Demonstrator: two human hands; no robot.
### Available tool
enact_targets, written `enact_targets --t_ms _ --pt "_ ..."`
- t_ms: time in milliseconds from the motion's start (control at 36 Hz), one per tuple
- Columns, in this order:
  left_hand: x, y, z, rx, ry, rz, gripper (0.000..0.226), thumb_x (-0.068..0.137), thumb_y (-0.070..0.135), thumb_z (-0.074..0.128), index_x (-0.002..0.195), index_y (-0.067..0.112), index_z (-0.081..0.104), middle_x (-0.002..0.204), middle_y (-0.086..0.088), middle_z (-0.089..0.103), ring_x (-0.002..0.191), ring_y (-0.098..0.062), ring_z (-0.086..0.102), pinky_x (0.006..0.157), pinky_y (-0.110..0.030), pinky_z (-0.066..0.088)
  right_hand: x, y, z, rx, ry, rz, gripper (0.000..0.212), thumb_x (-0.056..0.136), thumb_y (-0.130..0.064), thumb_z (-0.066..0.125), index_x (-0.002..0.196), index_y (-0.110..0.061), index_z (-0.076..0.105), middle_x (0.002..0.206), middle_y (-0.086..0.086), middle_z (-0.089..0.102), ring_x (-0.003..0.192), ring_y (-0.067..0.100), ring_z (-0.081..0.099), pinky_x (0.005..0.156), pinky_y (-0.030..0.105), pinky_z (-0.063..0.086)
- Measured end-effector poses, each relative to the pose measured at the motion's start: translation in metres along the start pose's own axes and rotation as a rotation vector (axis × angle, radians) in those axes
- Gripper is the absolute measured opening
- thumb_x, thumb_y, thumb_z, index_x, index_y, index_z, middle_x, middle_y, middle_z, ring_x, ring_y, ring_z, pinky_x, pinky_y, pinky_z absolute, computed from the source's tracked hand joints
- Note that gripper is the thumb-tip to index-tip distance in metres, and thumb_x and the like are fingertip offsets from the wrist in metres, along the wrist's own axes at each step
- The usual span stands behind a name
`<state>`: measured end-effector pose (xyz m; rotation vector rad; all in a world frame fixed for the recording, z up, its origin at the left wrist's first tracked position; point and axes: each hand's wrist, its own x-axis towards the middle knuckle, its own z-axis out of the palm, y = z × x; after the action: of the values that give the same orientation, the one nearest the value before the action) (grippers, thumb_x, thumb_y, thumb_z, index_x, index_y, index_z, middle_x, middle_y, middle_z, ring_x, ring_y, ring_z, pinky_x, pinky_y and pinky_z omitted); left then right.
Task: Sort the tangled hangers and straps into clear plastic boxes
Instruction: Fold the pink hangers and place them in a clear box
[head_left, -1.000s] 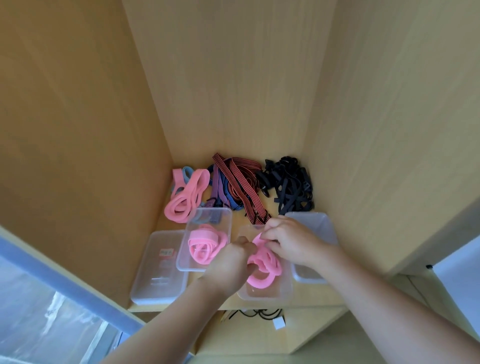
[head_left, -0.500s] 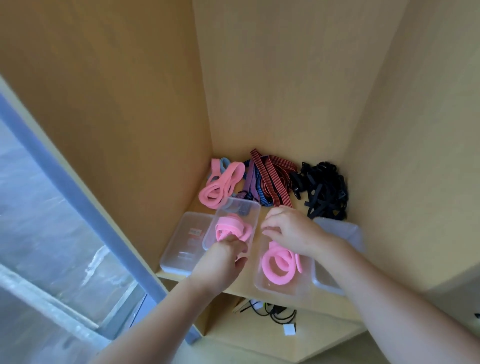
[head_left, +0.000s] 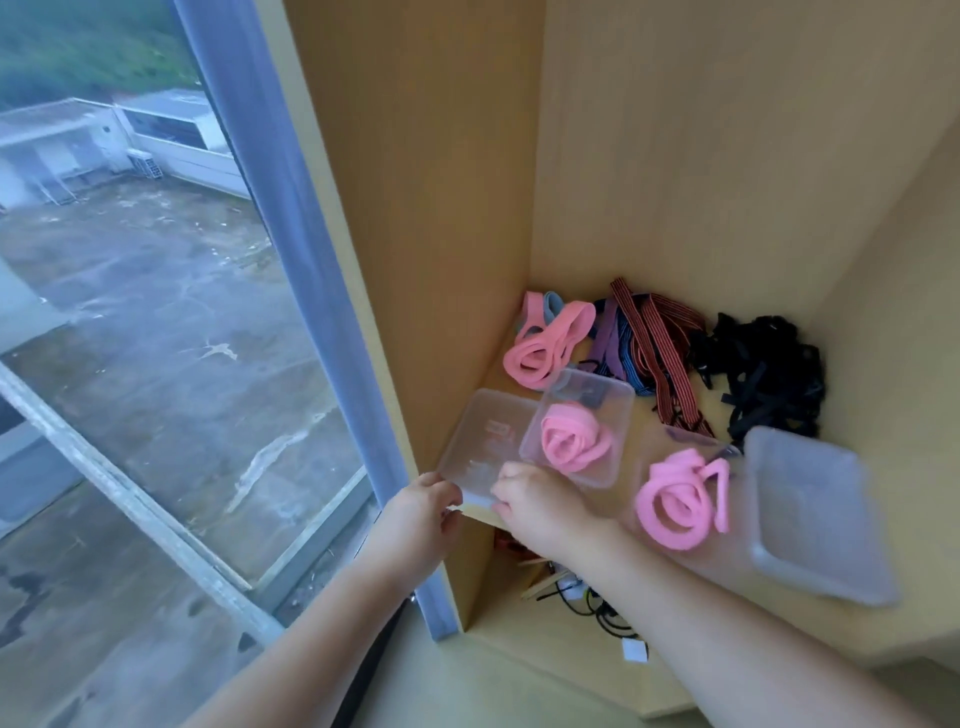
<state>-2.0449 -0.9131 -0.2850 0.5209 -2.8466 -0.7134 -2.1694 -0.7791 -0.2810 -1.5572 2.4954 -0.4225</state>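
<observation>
1. My left forearm comes up from the near left. My left hand (head_left: 422, 512) sits at the near left corner of the flat clear box (head_left: 483, 431), fingers curled and pinching its edge.
2. My right forearm crosses in from the near right. My right hand (head_left: 540, 501) is knuckles up on that box's near edge, fingers curled over the rim and gripping it.
3. The flat clear box lies at the near left of the shelf (head_left: 644, 415), beside the cupboard's left wall. It carries a red printed label, too blurred to read.
4. Cables (head_left: 597, 608) lie under the shelf, near.
5. The second clear box (head_left: 597, 382) overlaps the flat box's right side and holds one pink coil (head_left: 574, 439).
6. The third clear box (head_left: 727, 551), right of it, holds pink loops (head_left: 675, 501).
7. The fourth clear box (head_left: 815, 514) is furthest right and blurred.
8. Along the far wall, from left to right, lie loose pink straps (head_left: 545, 343), striped straps (head_left: 657, 338) and black straps (head_left: 763, 374), all unsorted on the shelf.
9. The window (head_left: 156, 364) is on the left.
</observation>
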Motion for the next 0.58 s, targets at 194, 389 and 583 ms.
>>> enact_targets --t_ms 194,389,583 --pt "-0.007 -0.033 0.001 -0.024 -0.060 0.039 0.012 0.087 0.006 0.052 0.079 0.008 0.061 0.080 0.000 0.052 0.066 -0.018 0.053 0.062 -0.035 0.049 0.010 -0.021 0.026 -0.095 0.031 0.162 0.013 0.091 -0.003 0.052 0.096 -0.002 0.064 0.104 0.012 0.053 0.101 0.028 0.051 0.072 0.028 0.025" --pt "-0.009 -0.041 -0.001 -0.041 -0.104 0.101 0.015 0.087 0.007 0.049 0.080 0.009 0.061 0.081 -0.003 0.053 0.069 -0.022 0.054 0.062 -0.034 0.047 0.015 -0.031 0.029 -0.086 0.089 0.245 0.022 0.081 0.011 0.049 0.093 0.004 0.066 0.102 0.021 0.061 0.099 0.034 0.057 0.080 0.035 0.041" --pt "-0.010 -0.043 -0.007 -0.045 -0.098 0.146 0.016 0.088 0.007 0.049 0.082 0.009 0.064 0.083 -0.004 0.055 0.069 -0.024 0.056 0.063 -0.035 0.050 0.016 -0.031 0.030 -0.066 0.116 0.311 0.023 0.082 0.009 0.050 0.096 -0.004 0.063 0.106 0.012 0.058 0.104 0.027 0.051 0.082 0.030 0.036"
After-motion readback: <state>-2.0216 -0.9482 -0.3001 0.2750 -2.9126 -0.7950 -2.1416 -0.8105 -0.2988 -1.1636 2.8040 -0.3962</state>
